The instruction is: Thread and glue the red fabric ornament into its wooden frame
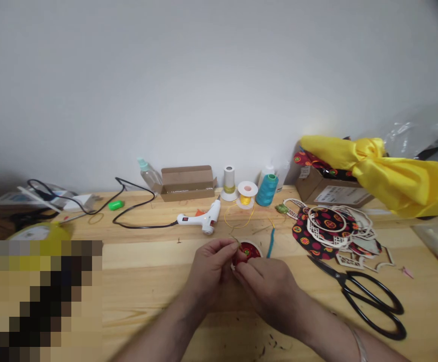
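A small round piece of dark red patterned fabric with a pale rim [256, 248] is between my hands, just above the table. My left hand [209, 266] pinches its left side with thumb and forefinger; a thin yellowish strand seems to rise at those fingertips. My right hand [274, 286] is closed on its lower edge, fingers curled and partly hidden. Both hands cover much of the piece. Behind them lie a teal tassel [270, 243] and a spool of yellow cord [246, 193] with a loose loop.
A white glue gun [202, 218] with a black cable lies at back left. Behind stand a cardboard tray [187, 183], a white spool [229, 181] and a teal thread cone [267, 190]. At right are black scissors [340, 279], pale cut-out frames [350, 259] and yellow cloth [400, 173] on a box.
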{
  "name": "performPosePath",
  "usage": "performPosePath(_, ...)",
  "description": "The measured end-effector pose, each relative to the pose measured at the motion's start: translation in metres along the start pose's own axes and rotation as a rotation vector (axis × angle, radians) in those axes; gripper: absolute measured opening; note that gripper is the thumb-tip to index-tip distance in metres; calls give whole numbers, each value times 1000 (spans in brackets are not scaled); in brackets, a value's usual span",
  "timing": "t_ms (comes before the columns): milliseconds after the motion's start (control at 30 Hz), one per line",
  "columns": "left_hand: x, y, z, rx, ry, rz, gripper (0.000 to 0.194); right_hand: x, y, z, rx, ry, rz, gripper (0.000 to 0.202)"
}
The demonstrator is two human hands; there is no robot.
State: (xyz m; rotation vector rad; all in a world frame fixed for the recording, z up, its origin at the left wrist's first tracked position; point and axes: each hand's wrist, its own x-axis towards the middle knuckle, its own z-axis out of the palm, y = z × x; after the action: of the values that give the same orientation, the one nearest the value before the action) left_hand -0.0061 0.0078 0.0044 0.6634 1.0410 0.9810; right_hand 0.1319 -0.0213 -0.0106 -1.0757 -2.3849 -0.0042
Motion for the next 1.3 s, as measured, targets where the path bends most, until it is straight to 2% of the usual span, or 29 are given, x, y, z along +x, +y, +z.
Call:
performPosePath(100,0,-2,0,-43,-5,-19,13,1,0,-4,-36,-39,-119,19)
performPosePath(200,-1,-1,0,-36,-20,-21,11,6,1,-17,175,-19,-82,14)
performPosePath(267,-2,1,0,-3,-41,-5,10,11,5,-24,396,90,104,14)
performPosePath(333,-4,3,2,35,-64,10,11,16,10,-26,623,180,389,16)
performPosePath(433,-6,6,5,119,-79,32,11,22,17,-23,1059,53,770,20)
performPosePath(500,-8,8,7,200,-71,46,12,24,19,-19,1298,-29,901,22)
performPosePath(533,-9,8,8,235,-66,51,12,25,19,-17,1373,-28,934,25)
performPosePath(667,-10,8,9,308,-69,64,11,25,15,-15,1481,47,983,28)
performPosePath(867,-10,8,9,267,-178,75,15,24,13,-13,1490,8,937,26)
performPosePath(1033,-9,8,8,224,-109,35,12,26,13,-16,1451,71,955,26)
performPosePath(1300,-8,6,8,147,-106,-1,13,27,15,-17,1373,74,977,20)
